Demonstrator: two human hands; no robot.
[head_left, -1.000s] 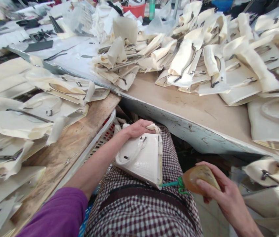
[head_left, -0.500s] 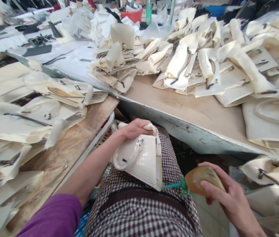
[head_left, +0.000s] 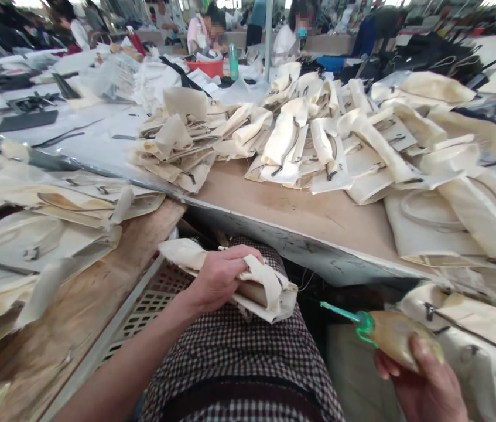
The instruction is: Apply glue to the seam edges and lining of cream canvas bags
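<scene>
My left hand [head_left: 221,280] is closed around a cream handbag [head_left: 276,296], gripping it by its upper edge over my checkered apron [head_left: 195,346]. The bag is tilted, with a folded flap and loose strips showing; my fingers cover part of it. On the right, my right hand [head_left: 427,378] is wrapped round an amber squeeze bottle [head_left: 399,335]. Its thin teal nozzle [head_left: 339,310] points left toward the bag, with a gap between them. Green string or tape is wound about the base of the nozzle.
Cream bags are heaped on the brown table [head_left: 234,187] ahead and on the wooden board [head_left: 111,281] at left. A white plastic basket [head_left: 151,305] stands under the board's edge. More bags [head_left: 480,351] lie at lower right. People work in the background.
My left hand has turned the handbag, so its folded edge now faces me instead of its flat front. My right hand has drawn the bottle rightward, away from the bag. The view has tilted up.
</scene>
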